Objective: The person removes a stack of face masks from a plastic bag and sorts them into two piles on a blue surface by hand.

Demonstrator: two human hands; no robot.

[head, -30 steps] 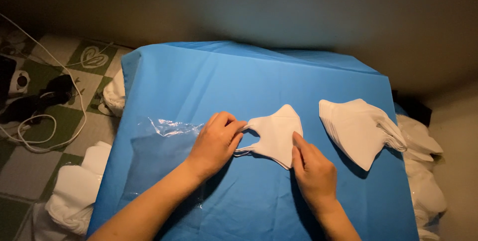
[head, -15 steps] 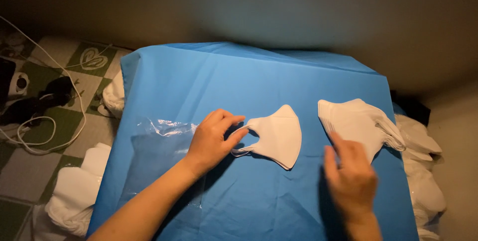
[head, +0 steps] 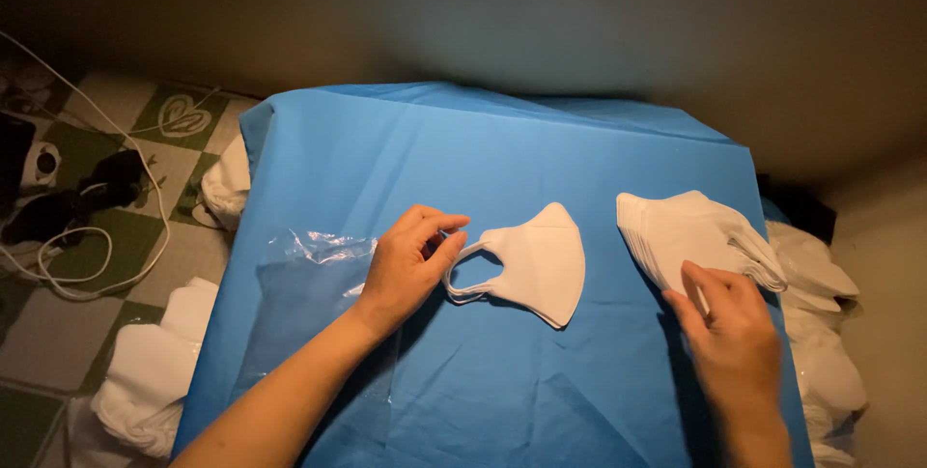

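A single folded white face mask (head: 539, 263) lies in the middle of a blue cloth-covered table (head: 502, 149). My left hand (head: 410, 265) pinches its ear loop at the mask's left end. To the right sits a stack of white masks (head: 690, 236); my right hand (head: 736, 342) rests its fingertips on the stack's near edge, fingers apart, nothing gripped. A clear plastic bag (head: 299, 284) lies flat on the cloth under my left forearm.
More white masks are heaped off the table's right side (head: 821, 333) and on the floor at the left (head: 145, 371), (head: 224, 183). White cables (head: 97, 246) and dark devices lie on the green-and-white tiled floor at far left. A dark wall stands behind.
My right hand left the single mask and moved right to the stack of masks. My left hand stayed at the mask's ear loop.
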